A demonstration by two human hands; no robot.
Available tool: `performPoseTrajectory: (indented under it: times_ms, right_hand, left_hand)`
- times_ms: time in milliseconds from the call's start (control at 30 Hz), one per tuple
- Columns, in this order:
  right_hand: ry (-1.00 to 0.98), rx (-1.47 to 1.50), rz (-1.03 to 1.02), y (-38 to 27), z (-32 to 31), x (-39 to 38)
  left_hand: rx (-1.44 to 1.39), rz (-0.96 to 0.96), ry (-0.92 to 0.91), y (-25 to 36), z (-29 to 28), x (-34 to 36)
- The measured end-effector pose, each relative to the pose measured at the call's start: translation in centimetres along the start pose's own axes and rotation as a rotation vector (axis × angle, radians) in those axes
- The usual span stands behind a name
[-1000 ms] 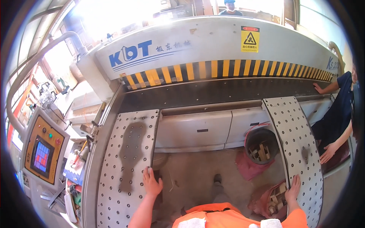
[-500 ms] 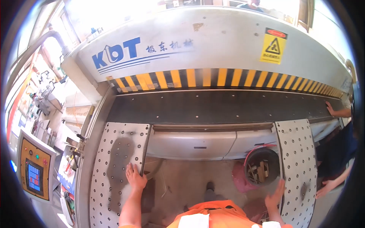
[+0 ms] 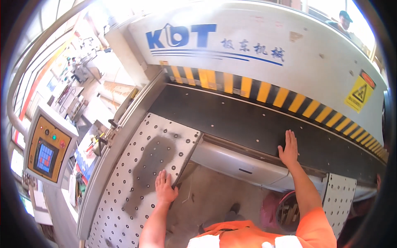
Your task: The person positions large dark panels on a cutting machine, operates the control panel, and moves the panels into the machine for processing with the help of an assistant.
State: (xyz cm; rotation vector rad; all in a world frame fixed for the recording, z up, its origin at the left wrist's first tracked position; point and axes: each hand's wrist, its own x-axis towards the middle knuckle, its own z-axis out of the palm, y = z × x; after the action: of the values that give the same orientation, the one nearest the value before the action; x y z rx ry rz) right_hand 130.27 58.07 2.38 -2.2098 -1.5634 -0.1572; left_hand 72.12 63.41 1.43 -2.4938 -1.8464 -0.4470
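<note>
My left hand (image 3: 166, 188) lies with fingers extended on the left white table section (image 3: 113, 206), which is dotted with round studs and has a dark stain, near its inner edge. My right hand (image 3: 289, 151) reaches forward with fingers extended onto the long black bed (image 3: 235, 120) of the large white machine (image 3: 310, 25), below its yellow-and-black striped strip (image 3: 261, 91). Neither hand holds anything. Beyond the gap between the table sections are white lower panels (image 3: 229, 163).
A control panel (image 3: 47, 146) stands at left beside a cluttered bench (image 3: 82, 157). A right studded section (image 3: 339, 198) borders the gap, beside a bucket of wood offcuts (image 3: 289, 211). A person (image 3: 343, 25) is behind the machine; another person's hand (image 3: 378, 182) shows at the right edge.
My right hand has left the right studded section and moved forward onto the black bed. The view has turned, and the person at the right is now mostly out of sight.
</note>
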Motion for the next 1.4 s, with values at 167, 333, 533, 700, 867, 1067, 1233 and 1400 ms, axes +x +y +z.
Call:
performPoseTrajectory:
  times_ms: [167,333,533,700,867,1067,1233,1400]
  right_hand:
    - [-0.023,-0.115,-0.044,-0.4,3.6,7.6]
    - [0.016,-0.165,-0.077,1.4,5.7,12.1]
    - [-0.144,-0.213,-0.005,0.0,6.7,14.1]
    - [-0.211,-0.259,0.031,-1.0,5.6,14.6]
    - [-0.227,-0.246,0.036,-0.9,5.5,14.5]
    - [-0.161,-0.21,-0.006,0.8,6.7,14.6]
    - [-0.177,-0.204,-0.042,0.8,5.9,15.0]
    - [-0.139,-0.132,-0.038,1.1,5.5,14.3]
  left_hand:
    - [0.017,-0.028,-0.027,-0.4,-0.4,-0.2]
    - [-0.011,-0.018,-0.061,-0.3,-0.4,0.2]
    - [0.018,-0.043,-0.078,-0.9,-0.3,-0.2]
    - [0.026,-0.055,-0.118,-0.5,-0.5,-0.1]
    - [0.036,-0.057,-0.122,-0.1,-0.9,-0.1]
    - [0.038,-0.063,-0.114,0.0,-0.9,-0.1]
    - [0.03,-0.067,-0.111,0.2,-0.8,-0.2]
    - [0.013,-0.067,-0.091,0.2,-0.6,-0.1]
